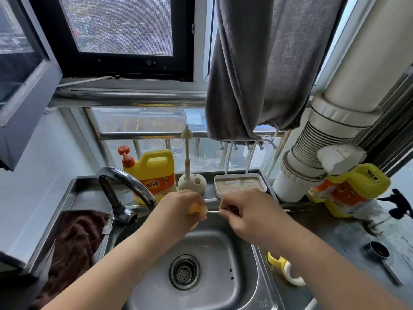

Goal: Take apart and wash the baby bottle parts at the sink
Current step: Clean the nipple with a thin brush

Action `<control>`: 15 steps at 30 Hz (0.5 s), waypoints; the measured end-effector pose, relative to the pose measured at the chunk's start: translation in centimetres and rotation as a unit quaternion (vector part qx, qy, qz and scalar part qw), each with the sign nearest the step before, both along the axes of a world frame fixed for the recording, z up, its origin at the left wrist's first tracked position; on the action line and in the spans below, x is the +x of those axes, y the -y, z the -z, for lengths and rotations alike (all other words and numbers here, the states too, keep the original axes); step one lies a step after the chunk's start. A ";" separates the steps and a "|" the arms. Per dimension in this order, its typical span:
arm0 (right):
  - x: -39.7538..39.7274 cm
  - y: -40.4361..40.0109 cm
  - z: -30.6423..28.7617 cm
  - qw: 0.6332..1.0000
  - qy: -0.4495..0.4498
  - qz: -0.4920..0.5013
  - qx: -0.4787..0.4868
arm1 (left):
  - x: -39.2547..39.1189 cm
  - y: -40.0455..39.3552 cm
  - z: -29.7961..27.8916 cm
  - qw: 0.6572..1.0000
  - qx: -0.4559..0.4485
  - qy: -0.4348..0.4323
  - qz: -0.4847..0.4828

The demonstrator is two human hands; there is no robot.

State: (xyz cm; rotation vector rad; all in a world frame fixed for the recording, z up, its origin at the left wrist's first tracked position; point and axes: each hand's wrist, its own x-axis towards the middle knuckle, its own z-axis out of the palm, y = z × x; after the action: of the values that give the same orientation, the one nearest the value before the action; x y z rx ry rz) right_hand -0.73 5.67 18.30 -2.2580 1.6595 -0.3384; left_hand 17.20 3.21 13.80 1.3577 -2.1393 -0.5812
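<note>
**Desk:** What's shown?

**Photographer:** Above the sink [243,260], the left hand [178,206] curls round a yellow bottle part [194,209] while the right hand [243,209] pinches a thin white brush [212,211] entering it.

**Desk:** Advice?

**Photographer:** Probably keep the part steady, the brush straight, and twist gently; another yellow piece [282,268] waits on the counter.
</note>
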 end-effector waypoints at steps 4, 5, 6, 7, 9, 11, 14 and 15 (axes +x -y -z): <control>0.0 0.2 -0.3 1.000 0.003 -0.003 -0.024 | -0.6 -0.2 -0.1 0.999 0.002 -0.034 -0.013; 0.3 0.1 -0.2 1.000 0.001 -0.007 -0.024 | -0.8 -0.3 -0.1 0.999 -0.001 -0.035 -0.006; 0.4 0.0 -0.2 1.000 -0.003 -0.013 -0.022 | -0.9 -0.3 -0.1 0.999 -0.004 -0.037 -0.003; 0.3 -0.1 -0.3 1.000 -0.007 -0.017 -0.021 | -0.9 -0.3 -0.1 0.999 -0.006 -0.039 -0.006; -0.3 -0.2 -0.6 0.999 -0.007 -0.019 -0.026 | -0.5 -0.1 0.2 0.999 -0.004 -0.042 -0.023; -0.4 0.0 -0.6 0.999 -0.010 -0.016 -0.037 | -0.6 -0.2 0.3 0.999 -0.008 -0.038 -0.028; 0.5 -0.2 0.1 0.999 -0.017 -0.017 -0.033 | -1.4 -0.4 0.2 0.999 -0.022 -0.035 0.010; 0.5 -0.2 0.1 0.999 -0.014 -0.018 -0.026 | -1.4 -0.4 0.2 0.999 -0.023 -0.035 0.005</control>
State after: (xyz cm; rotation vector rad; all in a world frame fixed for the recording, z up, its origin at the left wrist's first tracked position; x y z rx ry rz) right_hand -0.22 5.92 18.21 -2.3377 1.6413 -0.3466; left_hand 15.85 3.61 13.60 1.2823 -2.0920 -0.5717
